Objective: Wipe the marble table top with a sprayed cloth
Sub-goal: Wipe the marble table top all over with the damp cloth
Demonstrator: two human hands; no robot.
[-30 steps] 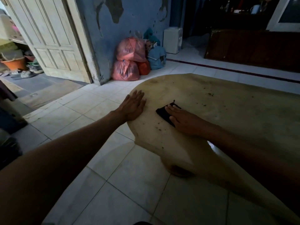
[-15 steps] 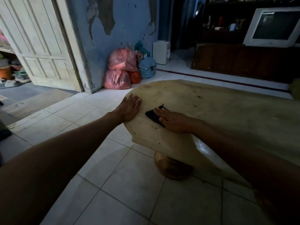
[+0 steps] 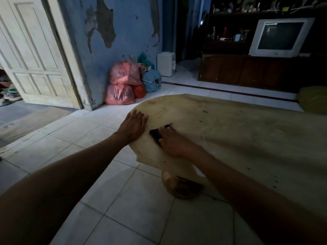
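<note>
Where the marble worktop (image 3: 230, 138) curves round at its left end, both hands sit close to the rim, with white tiled floor (image 3: 123, 200) open beyond the edge on the left and near sides. Left hand (image 3: 133, 127) lies flat on the rounded edge, fingers straight and close together, palm down, holding nothing. Right hand (image 3: 170, 140) presses flat on the cloth (image 3: 155, 136), fingers extended over it; the hand is blurred, so whether the thumb curls under cannot be told. Most of the worktop surface extends unobstructed to the right and away from the hands.

Cloth: small, dark, nearly black, lying on the worktop just inside the near-left rim, largely covered by the right hand, with its left portion showing between the two hands. Worktop surface: pale yellowish, with dark specks scattered across it and a faint brownish stain near the far rim. A rounded brown pedestal (image 3: 182, 188) stands on the floor under the near edge.

Containers: two red plastic bags (image 3: 122, 84), tied and full, are stacked against the peeling blue wall (image 3: 123, 23); contents cannot be made out. A blue-green bag (image 3: 151, 80) sits just beside them. A small white appliance (image 3: 166, 64) stands near the bags, and an old television (image 3: 280, 38) rests on a dark wooden cabinet (image 3: 247, 71)
</note>
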